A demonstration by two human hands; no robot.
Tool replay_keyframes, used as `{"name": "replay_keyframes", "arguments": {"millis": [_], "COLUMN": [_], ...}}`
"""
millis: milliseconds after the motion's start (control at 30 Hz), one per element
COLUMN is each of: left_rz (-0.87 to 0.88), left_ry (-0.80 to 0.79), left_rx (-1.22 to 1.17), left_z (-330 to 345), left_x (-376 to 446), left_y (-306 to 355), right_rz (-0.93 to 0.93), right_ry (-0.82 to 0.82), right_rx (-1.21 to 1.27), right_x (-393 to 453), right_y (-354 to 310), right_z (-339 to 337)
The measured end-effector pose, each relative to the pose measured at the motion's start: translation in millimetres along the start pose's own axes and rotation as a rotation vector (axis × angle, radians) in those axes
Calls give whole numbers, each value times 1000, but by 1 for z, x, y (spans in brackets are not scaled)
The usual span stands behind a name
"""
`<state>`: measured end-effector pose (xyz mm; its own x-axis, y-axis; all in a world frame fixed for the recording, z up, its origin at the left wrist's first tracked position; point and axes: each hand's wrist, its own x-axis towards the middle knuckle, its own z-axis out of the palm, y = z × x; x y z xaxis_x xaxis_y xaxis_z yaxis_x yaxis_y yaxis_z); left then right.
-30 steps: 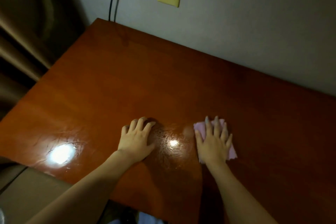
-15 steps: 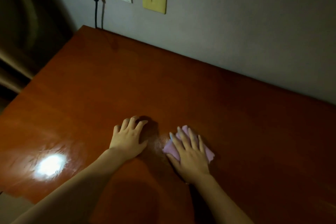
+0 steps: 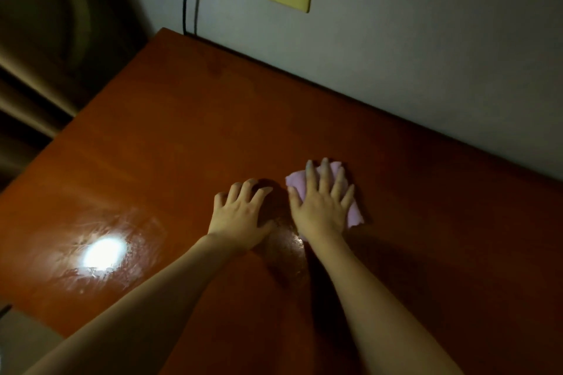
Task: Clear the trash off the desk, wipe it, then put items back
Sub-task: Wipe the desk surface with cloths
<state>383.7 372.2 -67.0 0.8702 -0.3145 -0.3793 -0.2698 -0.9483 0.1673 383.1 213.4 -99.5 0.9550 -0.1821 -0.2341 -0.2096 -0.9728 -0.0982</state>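
Cloth under right hand on desk; left hand beside.

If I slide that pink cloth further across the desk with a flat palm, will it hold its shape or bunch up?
Probably floppy: the pink cloth lies crumpled with a ragged lower corner under the right hand, so it may bunch at its edges. The desk looks glossy, so it should glide easily. It seems thin and light; spread fingers likely keep it flat.

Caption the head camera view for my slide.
Right hand presses a pink cloth on the glossy reddish-brown wooden desk; left hand rests alongside.
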Motion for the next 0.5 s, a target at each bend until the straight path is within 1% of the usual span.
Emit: {"name": "replay_keyframes", "arguments": {"millis": [67,167,233,333,400,500], "left_rz": [-16,-18,-25,-32,-35,-27], "left_ry": [-9,-18,-15,-9,-5,-20], "left_rx": [-3,7,4,-1,6,11], "left_z": [-2,-6,-8,-10,-10,-11], "left_x": [4,13,20,29,31,36], "left_y": [4,10,15,21,23,23], "right_rz": [-108,-264,-314,-262,-149,30], "right_ry": [25,-44,-76,-36,-38,27], "right_rx": [-15,-60,-78,-116,-95,-73], "right_x": [-14,-37,-43,-27,-8,22], "right_y": [3,33,60,95,104,94], "right_z": [4,8,5,0,-4,-13]}}
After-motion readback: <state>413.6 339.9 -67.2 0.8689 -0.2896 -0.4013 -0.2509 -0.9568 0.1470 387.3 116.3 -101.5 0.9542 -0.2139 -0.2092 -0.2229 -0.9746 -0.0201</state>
